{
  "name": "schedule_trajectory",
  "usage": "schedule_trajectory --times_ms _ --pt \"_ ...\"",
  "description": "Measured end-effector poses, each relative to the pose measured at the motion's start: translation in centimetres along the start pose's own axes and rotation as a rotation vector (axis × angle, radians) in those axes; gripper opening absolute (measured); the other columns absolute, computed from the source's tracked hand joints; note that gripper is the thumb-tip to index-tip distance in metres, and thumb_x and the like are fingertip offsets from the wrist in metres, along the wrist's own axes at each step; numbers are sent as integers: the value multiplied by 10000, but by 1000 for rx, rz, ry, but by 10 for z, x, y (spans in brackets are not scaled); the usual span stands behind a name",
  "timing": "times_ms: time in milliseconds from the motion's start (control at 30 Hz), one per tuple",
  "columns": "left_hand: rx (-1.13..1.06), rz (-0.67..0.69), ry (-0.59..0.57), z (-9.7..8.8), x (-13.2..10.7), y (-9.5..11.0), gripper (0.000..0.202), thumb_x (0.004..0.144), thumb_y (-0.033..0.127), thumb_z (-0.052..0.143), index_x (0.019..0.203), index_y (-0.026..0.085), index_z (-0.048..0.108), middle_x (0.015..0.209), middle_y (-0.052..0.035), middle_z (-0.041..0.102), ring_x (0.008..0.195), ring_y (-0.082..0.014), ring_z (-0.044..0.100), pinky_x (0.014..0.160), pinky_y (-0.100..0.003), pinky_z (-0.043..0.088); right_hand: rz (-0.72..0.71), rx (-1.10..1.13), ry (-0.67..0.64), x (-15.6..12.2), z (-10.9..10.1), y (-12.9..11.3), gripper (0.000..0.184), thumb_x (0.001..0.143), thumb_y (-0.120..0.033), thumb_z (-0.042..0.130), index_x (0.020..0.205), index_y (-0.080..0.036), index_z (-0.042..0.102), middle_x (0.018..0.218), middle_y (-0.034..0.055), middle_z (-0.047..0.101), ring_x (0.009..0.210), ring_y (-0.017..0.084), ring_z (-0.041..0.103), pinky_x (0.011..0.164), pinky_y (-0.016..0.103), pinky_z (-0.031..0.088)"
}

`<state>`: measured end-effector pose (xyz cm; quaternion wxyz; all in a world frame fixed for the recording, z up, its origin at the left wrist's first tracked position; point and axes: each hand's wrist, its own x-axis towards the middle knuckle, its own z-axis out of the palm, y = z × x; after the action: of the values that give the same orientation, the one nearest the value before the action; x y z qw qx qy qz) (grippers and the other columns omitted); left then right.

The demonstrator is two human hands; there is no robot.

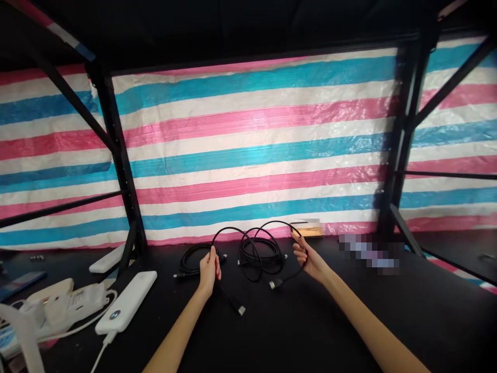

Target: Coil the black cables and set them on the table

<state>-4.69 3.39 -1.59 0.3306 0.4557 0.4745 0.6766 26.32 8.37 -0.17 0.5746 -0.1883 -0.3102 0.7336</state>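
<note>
My left hand (pixel 208 270) is closed around a black cable (pixel 236 230) near one end; that end's plug (pixel 240 310) hangs down toward the black table. My right hand (pixel 308 257) pinches the same cable further along, and its other plug (pixel 275 284) dangles below the palm. Between my hands the cable arches up in loops above the table. Two coiled black cables lie behind: one coil (pixel 193 259) just left of my left hand, another coil (pixel 260 254) between my hands.
A white power bank (pixel 128 300) with a white lead lies at the left, beside white chargers and adapters (pixel 58 305). A black metal frame post (pixel 116 155) stands left, another post (pixel 404 140) right. A striped tarp (pixel 256 145) backs the black table (pixel 295 331).
</note>
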Motion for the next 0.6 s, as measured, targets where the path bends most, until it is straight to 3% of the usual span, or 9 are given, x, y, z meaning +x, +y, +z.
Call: schedule_trajectory --times_ms 133,233,367,500,600 --pt "252 37 -84 -7 -6 -1 543 724 696 426 504 200 425 329 49 359 271 -114 372 306 -211 311 -50 -56 167 -7 -11 11 247 771 -310 647 986 -198 599 609 -43 529 369 19 387 313 84 363" --pt "449 78 -50 -12 -13 1 530 790 652 356 518 205 437 348 36 408 290 -132 406 341 -224 327 -97 -33 287 -19 -9 15 93 838 -228 554 914 -185 584 551 -61 490 344 20 361 344 96 403" --pt "697 134 -11 -16 -23 7 505 863 553 295 531 208 454 395 23 482 389 -159 508 452 -240 367 -101 -58 344 -34 -3 14 117 886 -211 464 832 -169 558 529 -63 468 353 15 372 405 98 425" --pt "922 150 -10 -26 -28 23 503 896 490 278 536 206 485 456 -2 548 546 -194 583 559 -265 395 -19 -208 398 -44 4 1 171 842 -165 526 673 -139 507 486 -46 470 364 26 398 432 137 439" --pt "1086 145 3 -42 -25 45 489 918 467 279 616 192 548 530 -19 581 659 -205 598 644 -300 420 49 -354 398 -49 17 -23 216 831 -161 539 621 -134 493 446 -38 449 374 43 403 411 155 414"
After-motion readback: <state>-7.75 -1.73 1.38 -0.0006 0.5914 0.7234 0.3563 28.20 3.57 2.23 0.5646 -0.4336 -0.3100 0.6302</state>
